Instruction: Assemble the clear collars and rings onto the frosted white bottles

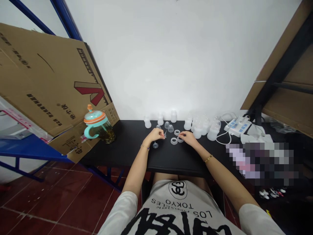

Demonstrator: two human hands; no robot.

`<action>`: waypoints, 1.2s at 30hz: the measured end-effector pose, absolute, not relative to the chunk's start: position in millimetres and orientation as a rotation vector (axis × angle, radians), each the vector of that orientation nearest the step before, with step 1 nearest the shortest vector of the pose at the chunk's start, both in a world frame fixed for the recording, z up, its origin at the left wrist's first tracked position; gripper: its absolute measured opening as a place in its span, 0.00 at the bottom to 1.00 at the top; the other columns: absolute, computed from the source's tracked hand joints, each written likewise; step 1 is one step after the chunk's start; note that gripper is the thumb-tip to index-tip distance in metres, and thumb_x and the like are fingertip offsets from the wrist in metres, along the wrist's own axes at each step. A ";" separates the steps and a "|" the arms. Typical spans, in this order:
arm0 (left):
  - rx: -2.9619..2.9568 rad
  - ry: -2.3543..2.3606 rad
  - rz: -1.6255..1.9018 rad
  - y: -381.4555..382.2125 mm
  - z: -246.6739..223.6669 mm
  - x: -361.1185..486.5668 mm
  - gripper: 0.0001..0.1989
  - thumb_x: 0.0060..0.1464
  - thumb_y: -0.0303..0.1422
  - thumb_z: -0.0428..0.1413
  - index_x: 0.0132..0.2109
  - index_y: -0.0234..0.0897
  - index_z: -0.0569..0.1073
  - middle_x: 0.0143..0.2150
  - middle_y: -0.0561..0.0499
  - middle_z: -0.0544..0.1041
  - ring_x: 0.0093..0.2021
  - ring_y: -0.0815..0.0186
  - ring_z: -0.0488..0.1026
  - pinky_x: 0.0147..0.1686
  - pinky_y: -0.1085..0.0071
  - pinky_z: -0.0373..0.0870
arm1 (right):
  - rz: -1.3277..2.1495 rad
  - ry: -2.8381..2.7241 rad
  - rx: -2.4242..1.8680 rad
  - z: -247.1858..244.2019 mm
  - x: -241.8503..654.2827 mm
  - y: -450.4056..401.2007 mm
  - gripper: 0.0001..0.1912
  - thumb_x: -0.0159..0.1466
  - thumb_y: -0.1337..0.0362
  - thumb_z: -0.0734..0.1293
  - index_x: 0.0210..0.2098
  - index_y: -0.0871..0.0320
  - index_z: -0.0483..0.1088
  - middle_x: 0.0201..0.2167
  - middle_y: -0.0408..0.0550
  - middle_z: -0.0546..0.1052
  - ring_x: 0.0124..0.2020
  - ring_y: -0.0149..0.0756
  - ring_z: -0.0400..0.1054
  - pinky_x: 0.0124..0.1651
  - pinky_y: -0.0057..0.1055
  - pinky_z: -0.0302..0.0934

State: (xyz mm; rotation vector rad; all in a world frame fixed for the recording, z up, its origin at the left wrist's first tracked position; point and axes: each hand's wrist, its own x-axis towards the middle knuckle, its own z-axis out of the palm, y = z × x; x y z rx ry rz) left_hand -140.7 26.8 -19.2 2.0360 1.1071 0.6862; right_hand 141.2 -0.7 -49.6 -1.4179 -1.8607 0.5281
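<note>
My left hand (pixel 157 134) is closed in a pinch on a small clear nipple (pixel 165 134) above the black table. Below its wrist, another clear nipple (pixel 155 145) rests on the tabletop. My right hand (pixel 187 137) has its fingers together at a white ring (pixel 180 139); its fingertips cover part of the ring. Two more rings, one at the back (pixel 177 132) and one in front (pixel 173 141), lie between my hands. Clear dome caps (pixel 170 128) stand just behind them. Milky bottles (pixel 147 122) line the wall, with several more bottles (pixel 197 130) grouped on the right.
A teal and orange lidded jug (pixel 100 127) stands at the left end of the black table (pixel 117 150), beside a large cardboard box (pixel 49 85). To the right lie a white power strip (pixel 237 126) with cables and a blurred patch of items.
</note>
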 end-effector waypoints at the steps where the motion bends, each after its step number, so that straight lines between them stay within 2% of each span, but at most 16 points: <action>1: 2.031 1.110 0.654 27.0 -19.5 -141.6 0.09 0.39 0.33 0.69 0.25 0.34 0.77 0.27 0.51 0.79 0.29 0.67 0.74 0.32 0.73 0.67 | 0.529 -1.860 -1.419 -49.5 141.1 -0.8 0.07 0.60 0.60 0.70 0.30 0.54 0.81 0.32 0.47 0.82 0.36 0.44 0.75 0.40 0.33 0.65; 4: 1.999 1.115 0.535 26.1 -17.5 -146.9 0.11 0.37 0.36 0.70 0.26 0.33 0.80 0.25 0.50 0.78 0.25 0.67 0.72 0.26 0.72 0.65 | 0.533 -1.865 -1.417 -48.9 140.9 -1.4 0.07 0.60 0.61 0.70 0.30 0.54 0.81 0.32 0.47 0.82 0.37 0.44 0.75 0.40 0.33 0.65; 9: 1.864 1.141 0.470 20.5 0.0 -168.9 0.20 0.43 0.46 0.68 0.36 0.33 0.84 0.26 0.50 0.78 0.23 0.70 0.68 0.24 0.73 0.64 | 0.534 -1.876 -1.406 -48.1 140.7 -2.3 0.06 0.60 0.61 0.70 0.30 0.54 0.81 0.33 0.47 0.82 0.36 0.43 0.75 0.40 0.32 0.64; 13: 1.787 1.052 0.442 17.0 10.5 -194.2 0.23 0.41 0.45 0.70 0.41 0.35 0.82 0.25 0.55 0.73 0.20 0.75 0.61 0.20 0.76 0.56 | 0.526 -1.876 -1.406 -48.8 140.2 -1.9 0.06 0.60 0.62 0.70 0.30 0.54 0.81 0.32 0.47 0.82 0.36 0.43 0.75 0.40 0.32 0.64; 18: 1.744 0.991 0.270 18.2 4.1 -206.4 0.23 0.31 0.42 0.74 0.35 0.36 0.78 0.20 0.61 0.64 0.21 0.74 0.61 0.20 0.77 0.57 | 0.515 -1.882 -1.397 -49.5 140.1 -1.4 0.06 0.59 0.62 0.70 0.30 0.54 0.81 0.32 0.47 0.81 0.36 0.43 0.75 0.41 0.33 0.64; 22: 1.796 1.016 0.227 20.4 0.7 -201.7 0.20 0.33 0.44 0.72 0.31 0.35 0.80 0.21 0.56 0.71 0.22 0.73 0.63 0.22 0.76 0.57 | 0.502 -1.882 -1.391 -49.3 139.6 -1.9 0.06 0.59 0.61 0.71 0.29 0.54 0.81 0.31 0.46 0.81 0.35 0.43 0.74 0.40 0.33 0.64; 24: 1.829 1.015 0.272 20.6 1.2 -197.0 0.19 0.35 0.44 0.71 0.30 0.34 0.81 0.22 0.54 0.73 0.23 0.72 0.64 0.22 0.76 0.57 | 0.491 -1.876 -1.391 -48.1 138.7 -3.3 0.06 0.59 0.60 0.71 0.29 0.53 0.80 0.30 0.46 0.81 0.34 0.42 0.74 0.39 0.33 0.64; 27: 1.867 1.007 0.498 20.5 2.7 -183.2 0.17 0.37 0.43 0.71 0.30 0.34 0.81 0.20 0.55 0.71 0.22 0.72 0.62 0.24 0.74 0.57 | 0.449 -1.845 -1.395 -43.1 136.0 -8.4 0.09 0.62 0.58 0.69 0.31 0.54 0.80 0.31 0.47 0.81 0.33 0.41 0.73 0.39 0.33 0.64; 30: 1.854 1.012 0.815 20.1 5.5 -157.1 0.17 0.39 0.43 0.71 0.31 0.34 0.81 0.19 0.56 0.68 0.23 0.73 0.60 0.24 0.74 0.55 | 0.380 -1.801 -1.371 -33.9 131.3 -17.2 0.13 0.66 0.55 0.66 0.38 0.54 0.80 0.38 0.50 0.81 0.38 0.42 0.72 0.42 0.34 0.64; 33: 1.871 1.006 1.000 18.8 11.5 -122.3 0.16 0.42 0.43 0.70 0.31 0.34 0.82 0.19 0.57 0.65 0.23 0.73 0.58 0.24 0.73 0.55 | 0.400 -1.796 -1.250 -25.4 125.8 -25.7 0.15 0.65 0.50 0.68 0.41 0.53 0.80 0.38 0.49 0.81 0.30 0.38 0.68 0.37 0.33 0.63; 36: 1.885 0.956 1.037 18.5 17.7 -88.7 0.15 0.43 0.43 0.70 0.31 0.34 0.82 0.19 0.58 0.62 0.23 0.73 0.58 0.24 0.73 0.55 | 0.482 -1.769 -1.169 -23.0 122.7 -28.7 0.18 0.63 0.48 0.69 0.43 0.53 0.80 0.37 0.48 0.81 0.25 0.33 0.64 0.32 0.32 0.61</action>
